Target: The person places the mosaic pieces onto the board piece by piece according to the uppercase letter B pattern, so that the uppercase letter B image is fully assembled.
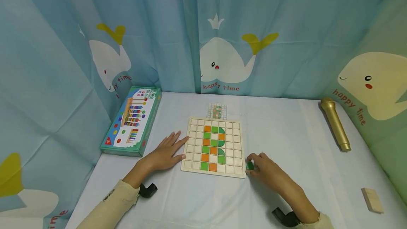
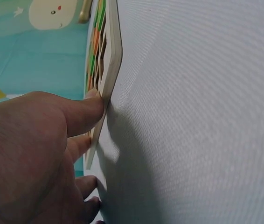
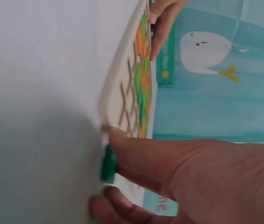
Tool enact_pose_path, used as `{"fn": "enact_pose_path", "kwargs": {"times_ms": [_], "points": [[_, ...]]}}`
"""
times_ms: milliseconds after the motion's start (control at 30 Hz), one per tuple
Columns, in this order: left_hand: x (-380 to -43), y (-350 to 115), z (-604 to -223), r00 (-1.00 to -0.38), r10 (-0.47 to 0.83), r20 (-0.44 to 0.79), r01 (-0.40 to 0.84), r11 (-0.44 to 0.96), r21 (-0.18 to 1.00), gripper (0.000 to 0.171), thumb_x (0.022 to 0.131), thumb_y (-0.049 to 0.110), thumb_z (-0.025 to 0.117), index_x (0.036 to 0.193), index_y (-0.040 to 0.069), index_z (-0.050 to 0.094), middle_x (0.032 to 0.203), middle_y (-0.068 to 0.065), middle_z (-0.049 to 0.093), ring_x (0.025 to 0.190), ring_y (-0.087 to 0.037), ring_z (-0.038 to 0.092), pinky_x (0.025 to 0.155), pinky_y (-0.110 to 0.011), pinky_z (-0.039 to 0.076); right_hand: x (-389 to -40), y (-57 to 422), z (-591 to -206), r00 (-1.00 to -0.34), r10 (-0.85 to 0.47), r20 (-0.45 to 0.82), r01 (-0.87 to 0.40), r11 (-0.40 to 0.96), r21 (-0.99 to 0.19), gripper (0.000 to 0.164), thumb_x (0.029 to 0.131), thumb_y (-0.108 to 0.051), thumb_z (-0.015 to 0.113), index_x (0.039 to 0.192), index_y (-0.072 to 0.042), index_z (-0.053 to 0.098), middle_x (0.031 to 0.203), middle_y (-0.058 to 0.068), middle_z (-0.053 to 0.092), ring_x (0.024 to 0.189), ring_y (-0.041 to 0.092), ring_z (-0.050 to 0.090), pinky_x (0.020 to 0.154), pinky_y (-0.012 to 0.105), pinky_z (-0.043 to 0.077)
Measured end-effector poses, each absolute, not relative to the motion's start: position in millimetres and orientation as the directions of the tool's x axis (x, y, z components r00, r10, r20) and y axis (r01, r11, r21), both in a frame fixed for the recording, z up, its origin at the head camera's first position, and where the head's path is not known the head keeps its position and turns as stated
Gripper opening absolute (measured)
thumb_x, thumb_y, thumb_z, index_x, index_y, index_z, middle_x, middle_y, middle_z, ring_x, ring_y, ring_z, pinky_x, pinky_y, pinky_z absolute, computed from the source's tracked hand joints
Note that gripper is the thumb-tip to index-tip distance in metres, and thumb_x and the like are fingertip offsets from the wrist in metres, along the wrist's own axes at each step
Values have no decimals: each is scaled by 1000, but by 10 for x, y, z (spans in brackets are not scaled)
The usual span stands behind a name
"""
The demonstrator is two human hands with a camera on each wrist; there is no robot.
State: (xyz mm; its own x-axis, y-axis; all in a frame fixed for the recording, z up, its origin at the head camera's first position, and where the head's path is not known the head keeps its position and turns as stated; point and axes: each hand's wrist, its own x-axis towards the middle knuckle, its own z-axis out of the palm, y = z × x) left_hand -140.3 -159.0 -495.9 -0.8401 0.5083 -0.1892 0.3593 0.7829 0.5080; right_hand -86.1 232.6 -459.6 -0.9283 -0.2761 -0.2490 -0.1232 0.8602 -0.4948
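Observation:
A wooden grid board (image 1: 237,143) lies flat on the table, with orange and light green square tiles and a few dark green rounded tiles in its middle cells. My left hand (image 1: 166,154) rests at its left side, fingers spread. In the left wrist view the thumb (image 2: 83,114) touches the board's edge (image 2: 114,56). By the lower right corner my right hand (image 1: 268,172) pinches a dark green tile (image 1: 250,165), just outside the board. The right wrist view has that green tile (image 3: 108,165) between thumb and fingers, its exact shape partly hidden.
Behind the board lies a small printed pattern card (image 1: 217,111). A boxed ring game (image 1: 133,121) is at the left. To the right are a gold microphone (image 1: 335,124) and a small wooden block (image 1: 372,200). A whale-print curtain (image 1: 178,45) hangs round the table.

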Motion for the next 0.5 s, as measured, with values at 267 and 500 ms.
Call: {"fn": "enact_pose_path", "kwargs": {"times_ms": [267, 500], "points": [[-1406, -1582, -4955, -840, 508, -192, 357, 784, 508, 69, 109, 39, 56, 169, 21, 27, 177, -18, 10, 163, -43, 5, 130, -63, 10, -841, 2395, -4684, -942, -308, -131, -209, 847, -489, 25, 94, 2, 72, 112, -15, 68, 108, 10, 58, 91, 20, 60, 76, 39, 53], [-1403, -1581, -4953, -841, 506, -193, 360, 788, 500, 69, 109, 39, 56, 169, 21, 28, 177, -18, 11, 163, -43, 5, 130, -63, 11, -875, 2471, -4745, -955, -289, -65, -226, 852, -472, 29, 93, 2, 72, 120, -4, 62, 112, 14, 59, 97, 24, 57, 82, 44, 52]]}}
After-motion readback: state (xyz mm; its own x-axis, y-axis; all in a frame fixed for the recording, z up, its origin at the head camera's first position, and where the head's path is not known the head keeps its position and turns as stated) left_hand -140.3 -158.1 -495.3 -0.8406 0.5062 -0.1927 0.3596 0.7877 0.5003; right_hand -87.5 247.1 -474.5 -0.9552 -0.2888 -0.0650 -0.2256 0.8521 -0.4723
